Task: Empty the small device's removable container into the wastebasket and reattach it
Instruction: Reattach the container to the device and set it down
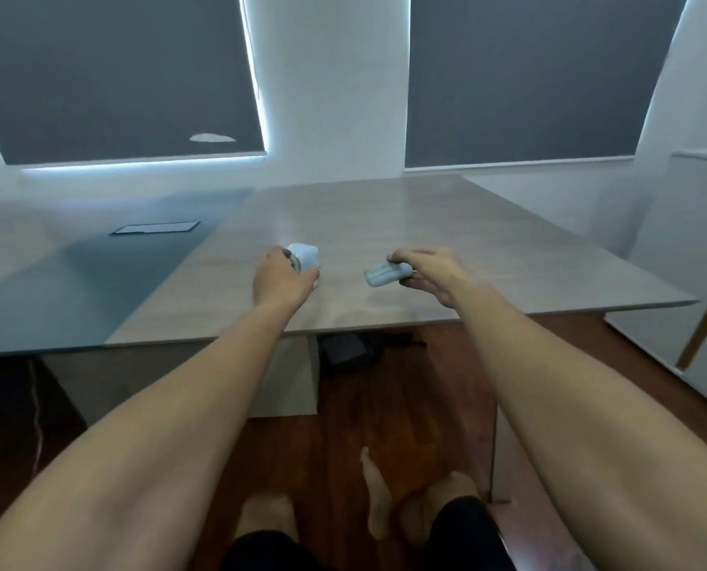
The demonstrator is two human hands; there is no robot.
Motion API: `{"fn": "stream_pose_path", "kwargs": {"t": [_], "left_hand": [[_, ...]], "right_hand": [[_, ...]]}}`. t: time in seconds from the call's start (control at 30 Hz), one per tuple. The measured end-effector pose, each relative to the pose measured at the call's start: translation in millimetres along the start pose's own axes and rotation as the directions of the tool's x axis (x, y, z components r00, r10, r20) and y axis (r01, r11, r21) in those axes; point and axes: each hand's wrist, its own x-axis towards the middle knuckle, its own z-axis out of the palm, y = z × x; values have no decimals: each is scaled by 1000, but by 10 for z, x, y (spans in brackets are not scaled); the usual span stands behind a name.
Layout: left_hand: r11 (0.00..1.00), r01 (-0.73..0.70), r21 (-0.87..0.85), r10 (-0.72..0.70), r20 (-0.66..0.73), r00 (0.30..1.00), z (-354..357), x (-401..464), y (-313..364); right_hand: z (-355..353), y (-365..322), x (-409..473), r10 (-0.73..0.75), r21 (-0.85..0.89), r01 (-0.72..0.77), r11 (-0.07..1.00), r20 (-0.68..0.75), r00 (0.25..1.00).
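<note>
Over the grey wooden table (pixel 384 208), both my arms reach forward. My left hand (pixel 279 282) grips a small white rounded device body (pixel 304 257), whose open end shows a metallic ring. My right hand (pixel 430 272) holds a pale green ribbed container part (pixel 380 274), tilted and pointing left, just above the tabletop. The two pieces are apart, roughly a hand's width between them. No wastebasket is in view.
A dark flap for a cable box (pixel 156 228) is set in the table at the left. A dark bag (pixel 349 350) lies on the wooden floor under the table. Two windows with dark blinds fill the far wall. A white cabinet (pixel 697 257) stands on the right.
</note>
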Motion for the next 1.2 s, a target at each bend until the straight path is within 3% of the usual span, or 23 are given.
{"fn": "stream_pose_path", "kwargs": {"t": [0.23,0.37,0.6,0.73,0.9,1.2], "left_hand": [[982,158,-107,-162,-36,986,99,345,-373],[966,154,-207,-160,-12,987,254,546,-458],[960,149,-236,-166,-55,985,402,767,-489],[869,273,-413,-266,76,961,358,879,-547],[726,363,-584,-245,274,930,267,863,-564],[649,394,-651,-176,375,910,243,825,-404]], "right_hand": [[455,179,383,-11,-111,11,994,3,1000],[607,264,627,-19,-88,18,996,-9,1000],[777,349,946,-3,-2,3,1000,57,998],[822,331,1049,10,88,-20,996,121,993],[839,278,1079,29,159,-58,986,178,984],[735,313,971,56,265,-114,958,217,975]]}}
